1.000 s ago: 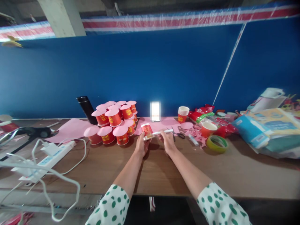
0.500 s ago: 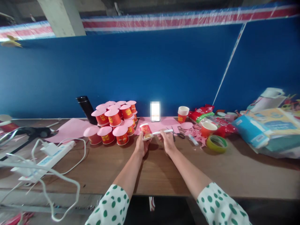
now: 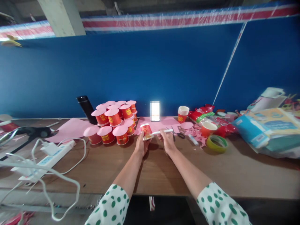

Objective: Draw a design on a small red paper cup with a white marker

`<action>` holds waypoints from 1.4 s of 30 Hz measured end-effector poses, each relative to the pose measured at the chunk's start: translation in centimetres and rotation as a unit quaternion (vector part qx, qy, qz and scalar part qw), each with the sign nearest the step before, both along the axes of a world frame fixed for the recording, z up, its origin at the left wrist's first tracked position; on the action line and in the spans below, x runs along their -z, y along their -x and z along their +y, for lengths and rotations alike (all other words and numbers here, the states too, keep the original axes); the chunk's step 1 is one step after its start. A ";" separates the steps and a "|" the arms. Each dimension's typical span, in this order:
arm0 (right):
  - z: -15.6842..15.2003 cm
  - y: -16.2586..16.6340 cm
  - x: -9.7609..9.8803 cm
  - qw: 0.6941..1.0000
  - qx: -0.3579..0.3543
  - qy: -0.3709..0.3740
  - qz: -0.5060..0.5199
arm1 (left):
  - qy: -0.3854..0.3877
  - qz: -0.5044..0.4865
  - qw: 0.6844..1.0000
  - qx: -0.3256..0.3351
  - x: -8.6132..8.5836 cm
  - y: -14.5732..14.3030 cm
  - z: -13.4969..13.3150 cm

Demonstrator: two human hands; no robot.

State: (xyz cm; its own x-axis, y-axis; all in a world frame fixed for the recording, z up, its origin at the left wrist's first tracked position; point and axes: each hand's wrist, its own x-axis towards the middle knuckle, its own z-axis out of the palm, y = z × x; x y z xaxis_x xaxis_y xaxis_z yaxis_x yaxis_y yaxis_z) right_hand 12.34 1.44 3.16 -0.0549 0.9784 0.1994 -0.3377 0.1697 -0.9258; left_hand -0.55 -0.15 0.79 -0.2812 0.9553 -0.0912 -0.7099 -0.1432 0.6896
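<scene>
My left hand is closed around a red paper cup with gold print, held tilted with its wider rim toward me. In my right hand is a slim white pen, pinched in the fingers. Its tip points left and lies at or very near the cup's rim; I cannot tell whether they touch. Left of my hands stand several stacked, upside-down red cups topped with pink paper discs. Beyond the hands lies a pink paper sheet.
Scissors, pink scraps, a white tube, nested cups, a single cup and a tape roll are to the right. Bulky packages sit farther right. A power strip with cables and a black flask are left.
The cup in my left hand has shifted and turned very slightly. My right hand keeps the pen in nearly the same place by the rim.
</scene>
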 end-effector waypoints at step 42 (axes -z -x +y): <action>0.1 0.0 0.2 1.000 -0.005 0.002 0.007 | 0.010 -0.007 1.000 0.000 0.0 0.1 0.1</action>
State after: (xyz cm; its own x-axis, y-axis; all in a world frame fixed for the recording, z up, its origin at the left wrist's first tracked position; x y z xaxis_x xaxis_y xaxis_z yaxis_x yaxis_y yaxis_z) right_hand 12.36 1.55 2.98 -0.0625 0.9787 0.1954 -0.3530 0.1614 -0.9216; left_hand -0.66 -0.06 0.75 -0.2804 0.9530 -0.1149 -0.7188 -0.1292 0.6831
